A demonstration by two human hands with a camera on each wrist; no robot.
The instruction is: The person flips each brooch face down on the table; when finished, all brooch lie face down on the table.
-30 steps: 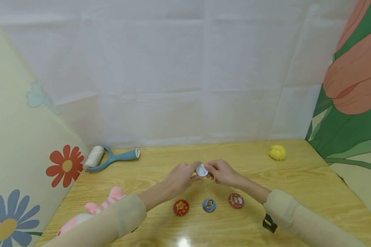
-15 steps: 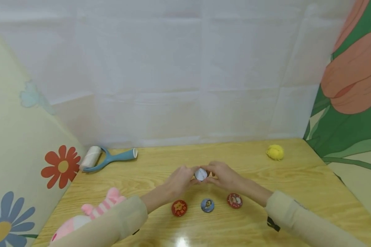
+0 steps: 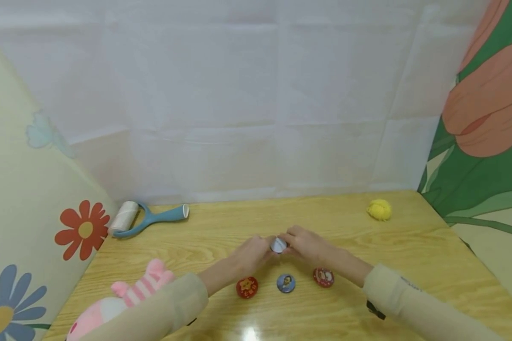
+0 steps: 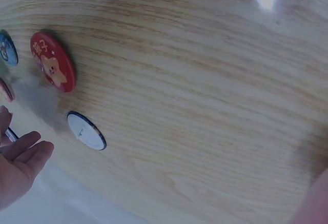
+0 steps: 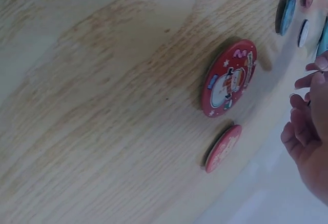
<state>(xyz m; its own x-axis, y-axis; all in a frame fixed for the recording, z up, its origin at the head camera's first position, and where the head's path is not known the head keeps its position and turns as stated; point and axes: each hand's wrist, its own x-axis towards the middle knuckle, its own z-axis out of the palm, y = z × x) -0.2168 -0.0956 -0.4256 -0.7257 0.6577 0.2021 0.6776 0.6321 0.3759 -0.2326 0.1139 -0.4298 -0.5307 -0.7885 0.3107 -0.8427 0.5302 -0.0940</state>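
Between my two hands, in the middle of the head view, a round button badge (image 3: pixel 278 245) shows its shiny pale back. My left hand (image 3: pixel 252 255) pinches its left edge, while my right hand (image 3: pixel 309 245) pinches the right edge. Nearer me lie a red star badge (image 3: pixel 247 287), a blue portrait badge (image 3: pixel 286 283) and a red badge with a white figure (image 3: pixel 324 277). The left wrist view also shows a face-down white-backed badge (image 4: pixel 86 130) on the table. A pinkish-red badge (image 5: pixel 224 148) lies beyond the white-figure one in the right wrist view.
A blue-handled lint roller (image 3: pixel 149 220) lies at the back left, and a yellow ball of yarn (image 3: pixel 379 209) at the back right. A pink plush toy (image 3: pixel 123 298) is partly behind my left sleeve. Fabric walls enclose the wooden table (image 3: pixel 222 222).
My hands have come slightly lower and closer together around the badge. My right-hand fingers have shifted along its edge, and less of its back shows. The badges lying in front stay put.
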